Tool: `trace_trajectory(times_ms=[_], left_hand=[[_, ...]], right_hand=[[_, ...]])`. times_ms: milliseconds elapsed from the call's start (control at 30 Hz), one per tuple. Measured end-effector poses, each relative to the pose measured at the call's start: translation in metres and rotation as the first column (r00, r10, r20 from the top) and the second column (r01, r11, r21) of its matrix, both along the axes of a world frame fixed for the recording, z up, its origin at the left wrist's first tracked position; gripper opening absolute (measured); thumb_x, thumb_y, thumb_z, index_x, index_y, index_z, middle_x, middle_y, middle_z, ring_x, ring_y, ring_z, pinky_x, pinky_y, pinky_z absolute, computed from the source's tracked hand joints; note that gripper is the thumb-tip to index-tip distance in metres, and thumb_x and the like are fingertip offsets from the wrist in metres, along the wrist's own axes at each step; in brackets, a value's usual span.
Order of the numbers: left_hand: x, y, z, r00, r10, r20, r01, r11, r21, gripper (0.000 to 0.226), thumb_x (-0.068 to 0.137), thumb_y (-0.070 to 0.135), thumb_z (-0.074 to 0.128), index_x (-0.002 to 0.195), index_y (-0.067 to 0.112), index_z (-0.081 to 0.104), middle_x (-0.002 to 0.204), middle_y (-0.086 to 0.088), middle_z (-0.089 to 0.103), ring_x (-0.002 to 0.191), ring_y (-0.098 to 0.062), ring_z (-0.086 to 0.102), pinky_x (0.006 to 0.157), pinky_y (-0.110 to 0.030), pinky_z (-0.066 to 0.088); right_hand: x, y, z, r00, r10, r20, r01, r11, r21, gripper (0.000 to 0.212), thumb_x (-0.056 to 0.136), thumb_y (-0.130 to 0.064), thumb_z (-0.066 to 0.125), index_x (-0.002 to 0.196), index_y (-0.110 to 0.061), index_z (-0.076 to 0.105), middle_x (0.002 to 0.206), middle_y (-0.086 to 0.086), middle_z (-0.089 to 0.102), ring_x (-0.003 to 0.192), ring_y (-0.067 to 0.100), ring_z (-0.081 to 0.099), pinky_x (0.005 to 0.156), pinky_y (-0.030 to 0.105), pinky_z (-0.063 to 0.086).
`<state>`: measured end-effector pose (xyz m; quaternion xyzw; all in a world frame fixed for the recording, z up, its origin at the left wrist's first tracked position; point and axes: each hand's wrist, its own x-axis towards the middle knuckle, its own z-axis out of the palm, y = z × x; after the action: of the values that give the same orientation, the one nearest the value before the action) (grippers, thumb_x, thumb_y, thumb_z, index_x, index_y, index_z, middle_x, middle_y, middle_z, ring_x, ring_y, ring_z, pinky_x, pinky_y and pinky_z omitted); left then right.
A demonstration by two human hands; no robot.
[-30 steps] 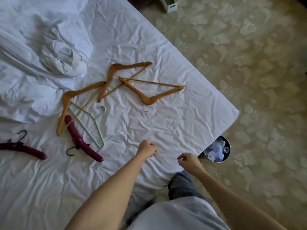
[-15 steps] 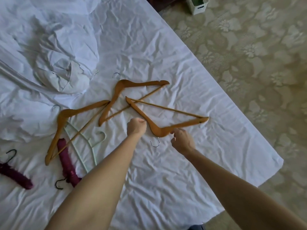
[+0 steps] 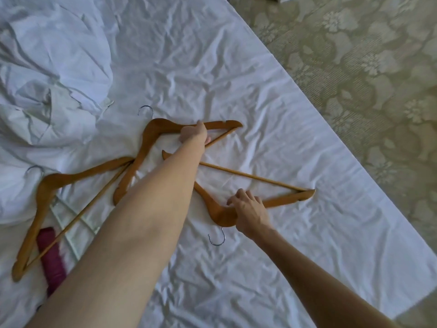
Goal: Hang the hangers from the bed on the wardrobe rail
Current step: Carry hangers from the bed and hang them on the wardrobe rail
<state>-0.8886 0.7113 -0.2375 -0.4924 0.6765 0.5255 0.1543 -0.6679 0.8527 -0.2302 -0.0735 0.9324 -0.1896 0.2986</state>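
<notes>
Both hands (image 3: 249, 210) grip smooth wooden hangers (image 3: 283, 201).

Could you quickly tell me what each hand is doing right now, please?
Left hand: gripping the far wooden hanger.
Right hand: gripping the near wooden hanger.

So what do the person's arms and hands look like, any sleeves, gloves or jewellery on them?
Both forearms are bare as far as the frame shows, with no sleeves visible. The left hand and right hand wear no gloves, and no watch or bracelet shows on either wrist.
</notes>
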Motion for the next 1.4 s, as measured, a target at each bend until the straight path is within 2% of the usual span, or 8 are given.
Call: trace_trajectory(times_ms=[200, 467, 667, 833, 967, 1133, 1300, 1400], left_hand=[[-0.014, -0.009, -0.006, 0.983, 0.184, 0.010, -0.182, 0.957, 0.225, 0.031, 0.094, 0.019, 0.071, 0.117, 0.003, 0.057, 0.106, -0.016, 0.066, 0.073, -0.026, 0.071, 0.054, -0.031, 0.063], [-0.001, -0.024, 0.040, 0.985, 0.170, -0.027, -0.153, 0.936, 0.316, 0.041, 0.087, 0.000, 0.072, 0.123, -0.003, 0.055, 0.104, -0.021, 0.064, 0.084, -0.029, 0.070, 0.066, -0.038, 0.065], [0.036, -0.056, 0.087, 0.994, 0.103, -0.030, -0.087, 0.936, 0.340, 0.031, 0.084, -0.003, 0.071, 0.114, -0.003, 0.061, 0.107, -0.021, 0.068, 0.087, -0.031, 0.073, 0.059, -0.034, 0.062], [0.065, -0.091, 0.124, 0.987, 0.159, -0.019, -0.139, 0.907, 0.398, 0.006, 0.093, 0.001, 0.059, 0.099, -0.001, 0.059, 0.109, -0.020, 0.065, 0.088, -0.031, 0.070, 0.058, -0.038, 0.062], [0.098, -0.111, 0.149, 0.988, 0.153, -0.008, -0.138, 0.911, 0.390, 0.009, 0.096, 0.007, 0.062, 0.103, 0.003, 0.060, 0.106, -0.016, 0.066, 0.088, -0.028, 0.070, 0.050, -0.034, 0.060], [0.162, -0.112, 0.187, 0.993, 0.112, -0.041, -0.084, 0.901, 0.427, 0.004, 0.096, 0.004, 0.063, 0.094, 0.004, 0.059, 0.094, -0.012, 0.063, 0.082, -0.024, 0.069, 0.078, -0.042, 0.061], [0.232, -0.107, 0.216, 0.994, -0.082, -0.067, 0.103, 0.890, 0.445, 0.008, 0.097, 0.003, 0.062, 0.103, 0.007, 0.061, 0.093, -0.009, 0.069, 0.086, -0.020, 0.071, 0.058, -0.037, 0.061], [0.272, -0.102, 0.235, 0.979, -0.158, -0.126, 0.197, 0.881, 0.430, 0.032, 0.095, 0.000, 0.065, 0.123, 0.011, 0.052, 0.108, -0.010, 0.072, 0.095, -0.021, 0.074, 0.065, -0.041, 0.062]], right_hand=[[0.002, 0.005, -0.005, 0.989, 0.147, 0.011, -0.148, 0.987, 0.059, 0.065, 0.075, 0.001, 0.069, 0.130, -0.027, 0.050, 0.129, 0.001, 0.045, 0.121, 0.023, 0.046, 0.097, 0.034, 0.039], [0.026, 0.022, 0.030, 0.970, 0.235, -0.059, -0.240, 0.968, -0.078, 0.052, 0.070, 0.003, 0.065, 0.114, -0.023, 0.056, 0.098, -0.005, 0.067, 0.095, 0.021, 0.057, 0.072, 0.027, 0.030], [0.058, 0.056, 0.094, 0.996, 0.030, -0.084, -0.052, 0.960, -0.275, 0.027, 0.072, 0.001, 0.058, 0.082, -0.023, 0.061, 0.071, -0.011, 0.056, 0.073, 0.011, 0.055, 0.059, 0.028, 0.038], [0.083, 0.084, 0.133, 0.996, -0.080, 0.038, 0.086, 0.977, -0.195, 0.030, 0.074, -0.005, 0.056, 0.080, -0.032, 0.067, 0.070, -0.011, 0.066, 0.065, 0.011, 0.063, 0.056, 0.030, 0.049], [0.093, 0.092, 0.168, 0.971, -0.195, 0.135, 0.218, 0.959, -0.180, 0.032, 0.077, -0.004, 0.057, 0.077, -0.033, 0.070, 0.065, -0.012, 0.066, 0.056, -0.006, 0.059, 0.052, 0.009, 0.040], [0.100, 0.087, 0.192, 0.932, -0.333, 0.145, 0.358, 0.911, -0.205, 0.034, 0.073, -0.007, 0.065, 0.064, -0.040, 0.063, 0.062, -0.006, 0.066, 0.061, 0.011, 0.065, 0.058, 0.028, 0.049], [0.111, 0.065, 0.230, 0.914, -0.380, 0.140, 0.405, 0.856, -0.320, 0.025, 0.075, -0.005, 0.063, 0.081, -0.028, 0.070, 0.062, 0.000, 0.067, 0.057, 0.016, 0.066, 0.055, 0.028, 0.051], [0.121, 0.048, 0.254, 0.896, -0.415, 0.155, 0.442, 0.808, -0.390, 0.024, 0.080, -0.004, 0.057, 0.093, -0.020, 0.069, 0.070, 0.001, 0.072, 0.054, 0.010, 0.066, 0.052, 0.021, 0.049]])
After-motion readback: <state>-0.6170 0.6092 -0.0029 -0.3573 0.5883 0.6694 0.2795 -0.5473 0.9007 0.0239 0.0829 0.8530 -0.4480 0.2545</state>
